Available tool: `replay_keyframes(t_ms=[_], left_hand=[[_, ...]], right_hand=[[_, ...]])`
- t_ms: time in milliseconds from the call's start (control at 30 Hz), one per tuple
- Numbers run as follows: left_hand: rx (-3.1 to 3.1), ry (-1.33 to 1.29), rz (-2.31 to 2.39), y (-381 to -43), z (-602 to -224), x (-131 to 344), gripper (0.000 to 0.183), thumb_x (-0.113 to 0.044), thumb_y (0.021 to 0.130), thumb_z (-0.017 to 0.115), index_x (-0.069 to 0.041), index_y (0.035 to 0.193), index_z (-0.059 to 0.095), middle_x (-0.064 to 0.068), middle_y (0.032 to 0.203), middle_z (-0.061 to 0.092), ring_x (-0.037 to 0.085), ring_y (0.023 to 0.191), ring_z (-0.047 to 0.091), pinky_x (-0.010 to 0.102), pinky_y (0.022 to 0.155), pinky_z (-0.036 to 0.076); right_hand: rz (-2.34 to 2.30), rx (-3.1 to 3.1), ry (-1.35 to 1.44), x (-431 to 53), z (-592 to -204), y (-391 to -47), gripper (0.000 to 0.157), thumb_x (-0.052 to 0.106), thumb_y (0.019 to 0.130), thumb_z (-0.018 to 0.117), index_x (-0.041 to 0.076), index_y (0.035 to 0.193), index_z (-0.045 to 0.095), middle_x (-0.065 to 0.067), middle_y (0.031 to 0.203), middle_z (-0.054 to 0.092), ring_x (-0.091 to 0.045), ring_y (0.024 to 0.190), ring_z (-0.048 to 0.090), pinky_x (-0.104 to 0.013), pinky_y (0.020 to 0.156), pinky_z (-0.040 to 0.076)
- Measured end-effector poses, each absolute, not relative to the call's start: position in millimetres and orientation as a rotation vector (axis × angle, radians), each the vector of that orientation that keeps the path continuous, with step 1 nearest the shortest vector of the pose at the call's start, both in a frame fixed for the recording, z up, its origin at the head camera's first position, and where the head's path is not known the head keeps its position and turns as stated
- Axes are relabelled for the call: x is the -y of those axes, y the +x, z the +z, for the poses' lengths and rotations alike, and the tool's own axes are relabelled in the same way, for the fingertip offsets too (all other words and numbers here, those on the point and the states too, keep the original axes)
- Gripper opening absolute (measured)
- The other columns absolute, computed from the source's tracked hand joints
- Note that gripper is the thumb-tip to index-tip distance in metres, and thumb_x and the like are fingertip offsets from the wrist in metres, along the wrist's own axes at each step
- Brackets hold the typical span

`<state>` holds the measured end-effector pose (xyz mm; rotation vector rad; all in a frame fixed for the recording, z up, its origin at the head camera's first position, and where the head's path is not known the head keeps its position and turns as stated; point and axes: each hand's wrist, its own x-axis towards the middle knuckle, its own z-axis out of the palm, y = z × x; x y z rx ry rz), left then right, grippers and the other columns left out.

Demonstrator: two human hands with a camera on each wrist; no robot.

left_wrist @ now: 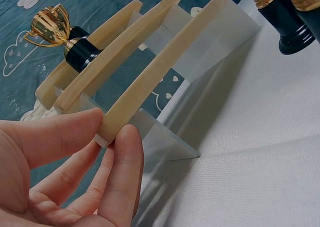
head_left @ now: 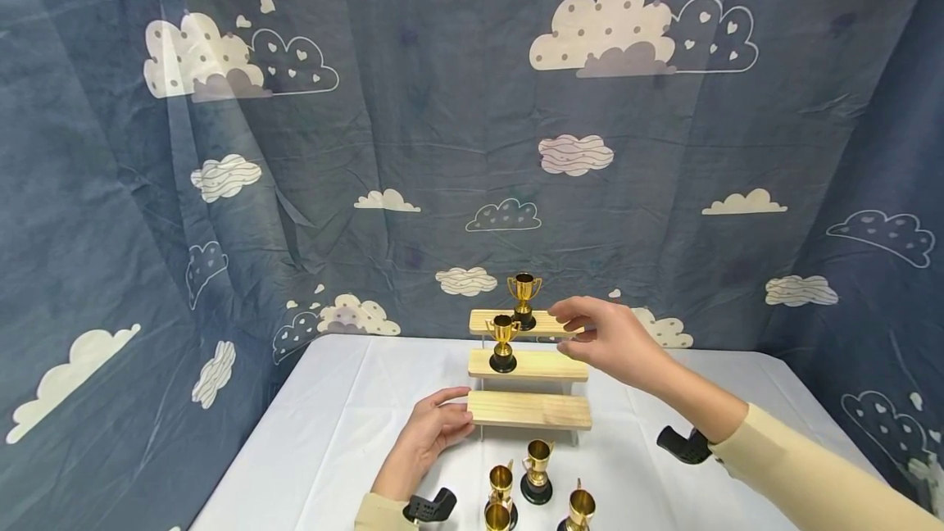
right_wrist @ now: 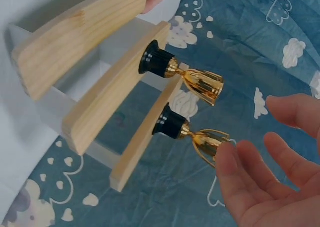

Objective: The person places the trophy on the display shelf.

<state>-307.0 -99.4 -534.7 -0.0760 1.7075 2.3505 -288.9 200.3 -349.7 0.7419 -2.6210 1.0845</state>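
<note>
A three-step display stand has wooden boards, the lowest board (head_left: 529, 410) at the front. A gold trophy cup (head_left: 524, 289) on a black base stands on the top board (head_left: 555, 324). Another trophy cup (head_left: 503, 342) stands toward the left of the middle board (head_left: 549, 364). My left hand (head_left: 428, 433) pinches the left end of the lowest board between thumb and fingers, clearly seen in the left wrist view. To the right of the top trophy, my right hand (head_left: 608, 341) hovers with fingers apart and nothing between them. In the right wrist view its fingertips (right_wrist: 226, 159) overlap that trophy's rim.
Several more trophy cups (head_left: 537, 469) stand on the white tablecloth (head_left: 332, 433) in front of the stand. Clear side supports (left_wrist: 165, 137) hold the boards up. A blue cloth backdrop (head_left: 442, 121) with clouds hangs close behind the stand and along both sides.
</note>
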Motion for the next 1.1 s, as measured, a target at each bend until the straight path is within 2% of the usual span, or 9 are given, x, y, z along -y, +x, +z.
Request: replay_keyframes(t_ms=[333, 533, 700, 900, 1100], left_hand=[[-1.689, -0.051, 2.36, -309, -537, 100, 0.058, 0.011, 0.08, 0.068, 0.007, 0.136, 0.055, 0.018, 0.104, 0.069, 0.021, 0.083, 0.071, 0.034, 0.08, 0.061], [-1.691, -0.06, 2.365, -309, -537, 100, 0.057, 0.011, 0.08, 0.069, 0.007, 0.136, 0.056, 0.017, 0.103, 0.07, 0.021, 0.083, 0.072, 0.034, 0.08, 0.061], [-1.682, -0.059, 2.367, -308, -536, 99, 0.057, 0.011, 0.08, 0.068, 0.007, 0.136, 0.055, 0.017, 0.102, 0.069, 0.021, 0.083, 0.072, 0.034, 0.08, 0.061], [-1.671, -0.072, 2.371, -308, -535, 99, 0.057, 0.011, 0.08, 0.069, 0.007, 0.136, 0.055, 0.018, 0.104, 0.068, 0.02, 0.082, 0.071, 0.033, 0.079, 0.061], [-1.68, -0.07, 2.368, -308, -535, 99, 0.057, 0.012, 0.08, 0.068, 0.007, 0.136, 0.055, 0.018, 0.103, 0.068, 0.02, 0.083, 0.071, 0.033, 0.079, 0.061]], right_hand=[[1.17, 2.619, 0.752, -208, -369, -282, 0.043, 0.008, 0.084, 0.08, 0.016, 0.124, 0.067, -0.003, 0.117, 0.068, -0.024, 0.105, 0.066, -0.039, 0.088, 0.058], [1.242, 2.616, 0.761, -212, -386, -278, 0.042, 0.005, 0.082, 0.081, 0.014, 0.122, 0.068, -0.003, 0.117, 0.068, -0.025, 0.104, 0.067, -0.037, 0.086, 0.059], [1.285, 2.666, 0.737, -213, -398, -271, 0.042, 0.011, 0.084, 0.081, 0.018, 0.123, 0.067, -0.004, 0.118, 0.067, -0.029, 0.108, 0.065, -0.036, 0.087, 0.058], [1.329, 2.68, 0.726, -215, -411, -268, 0.042, 0.013, 0.083, 0.082, 0.016, 0.122, 0.067, -0.003, 0.114, 0.067, -0.024, 0.104, 0.066, -0.035, 0.086, 0.059], [1.381, 2.714, 0.725, -213, -426, -267, 0.041, 0.014, 0.082, 0.083, 0.016, 0.12, 0.068, -0.004, 0.111, 0.068, -0.026, 0.103, 0.066, -0.03, 0.083, 0.058]])
